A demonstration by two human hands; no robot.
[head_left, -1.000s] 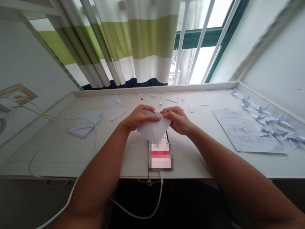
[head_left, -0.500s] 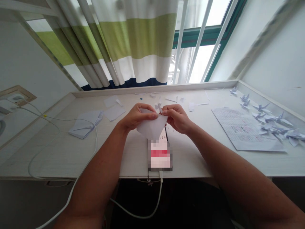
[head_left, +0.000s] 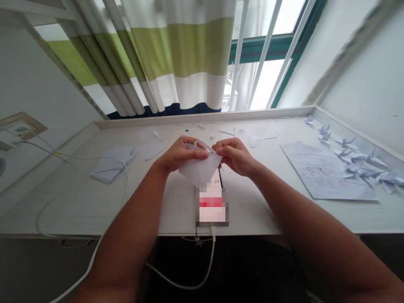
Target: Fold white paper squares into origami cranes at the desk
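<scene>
A white sheet of paper is held up over the desk between my two hands. My left hand pinches it from the left, thumb lying on top. My right hand is closed at the paper's right corner, thumb and index finger pressed together. A narrow strip curls along the sheet's far edge between the hands; whether it is fully torn off there I cannot tell. Just below the paper lies a phone, its screen partly blurred and its upper end partly covered.
Folded paper cranes line the right side, some on a written sheet. A stack of paper sits at left, crossed by a white cable. Paper scraps lie toward the back ledge.
The paper strip between my hands has shifted left and now curls along the sheet's far edge. Both hands keep nearly the same place.
</scene>
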